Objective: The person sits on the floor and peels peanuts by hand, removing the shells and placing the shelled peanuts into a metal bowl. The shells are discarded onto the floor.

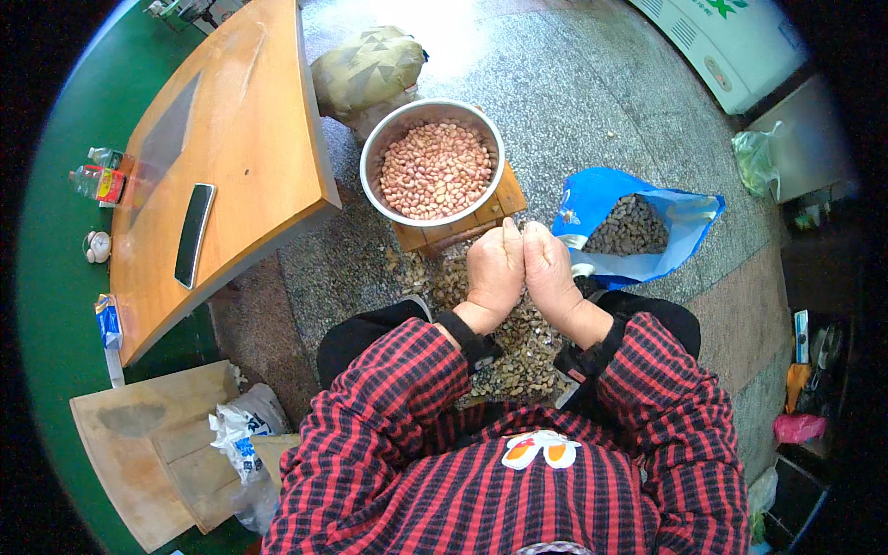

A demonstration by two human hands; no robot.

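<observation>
My left hand (495, 267) and my right hand (551, 267) meet in front of me, knuckles side by side and thumbs pointing away. The fingers curl under, so anything pinched between them is hidden. Just beyond, a round metal pot (369, 191) holds many shelled, pink-skinned peanuts (436, 166). It rests on a small wooden stool (510, 195). Close to my right hand is an open blue bag (590, 186) with dark greyish unshelled peanuts (628, 227) inside. Broken peanut shells (520, 357) are strewn on the floor beneath my hands and between my legs.
A wooden table (277, 139) stands at the left, bearing a dark phone-like object (195, 236). Behind the pot sits a stuffed patterned sack (371, 69). Flattened cardboard (132, 444) and a white plastic bag (243, 427) lie lower left. A white appliance (728, 48) is upper right.
</observation>
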